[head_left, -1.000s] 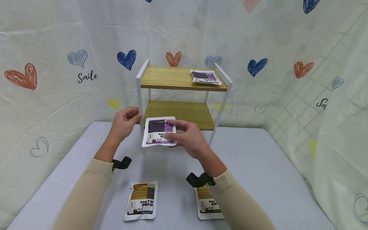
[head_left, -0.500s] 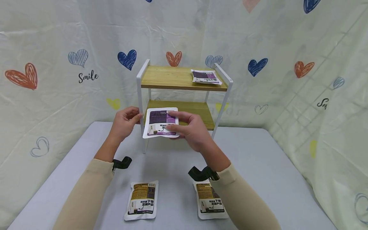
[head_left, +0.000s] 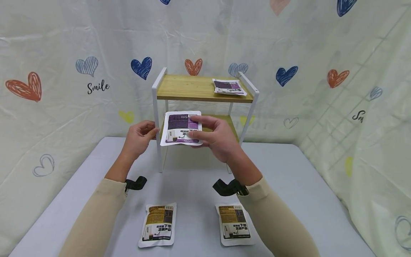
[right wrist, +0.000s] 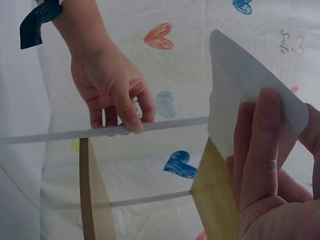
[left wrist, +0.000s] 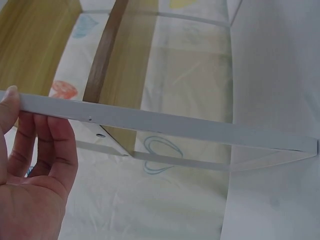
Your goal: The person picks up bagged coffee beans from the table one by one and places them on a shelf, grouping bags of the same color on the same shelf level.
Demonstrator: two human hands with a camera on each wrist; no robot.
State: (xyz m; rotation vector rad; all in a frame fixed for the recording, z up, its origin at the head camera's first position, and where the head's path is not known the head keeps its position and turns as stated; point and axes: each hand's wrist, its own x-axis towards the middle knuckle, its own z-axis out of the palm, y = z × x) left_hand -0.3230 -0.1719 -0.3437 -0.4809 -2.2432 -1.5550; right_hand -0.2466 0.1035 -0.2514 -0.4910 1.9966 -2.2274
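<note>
My right hand [head_left: 221, 141] holds a flat white-edged pouch [head_left: 178, 123] with a purple printed label, thumb on top and fingers beneath. In the head view the pouch hangs in front of the gap between the two wooden shelves. The right wrist view shows the pouch's plain white back [right wrist: 250, 80] over my fingers. My left hand [head_left: 138, 139] pinches the white front left post [left wrist: 150, 119] of the small two-tier rack [head_left: 186, 87], between thumb and fingertips. On the rack's upper board, at the right, lies another purple pouch [head_left: 229, 86], possibly with more under it.
Two pouches with brown-gold labels lie on the white table [head_left: 192, 192]: a left one [head_left: 158, 225] and a right one [head_left: 235, 225], the latter close to my right sleeve. A heart-printed curtain [head_left: 106, 32] hangs behind the rack.
My right hand has raised the purple pouch and brought it slightly right, from below the lower shelf's front to before the gap between the shelves. The left hand stays on the post.
</note>
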